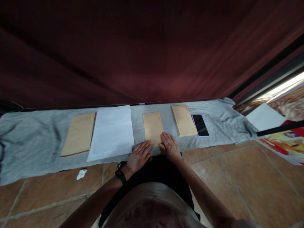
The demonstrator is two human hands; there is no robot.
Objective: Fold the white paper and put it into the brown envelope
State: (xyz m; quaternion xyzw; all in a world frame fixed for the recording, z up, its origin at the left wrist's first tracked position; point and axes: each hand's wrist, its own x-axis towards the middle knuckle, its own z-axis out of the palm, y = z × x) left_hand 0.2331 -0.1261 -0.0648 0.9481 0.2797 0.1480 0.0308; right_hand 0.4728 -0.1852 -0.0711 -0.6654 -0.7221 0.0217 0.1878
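Note:
My left hand [139, 155] lies flat, fingers spread, on the grey cloth [30, 139], its fingertips at the near left corner of a small brown envelope [152, 126]. My right hand [169, 145] rests flat on that envelope's near right corner. Neither hand holds anything. A stack of white paper [112, 131] lies to the left of the envelope, and a larger brown envelope [79, 133] lies beyond it. To the right sits a stack of brown envelopes [183, 120] with a dark phone [200, 125] beside it.
The grey cloth is spread along a tiled floor [237, 177] below a dark red curtain [142, 47]. A crumpled white scrap [82, 174] lies on the tiles. At the right are a white sheet [264, 117] and a colourful printed sheet [287, 142].

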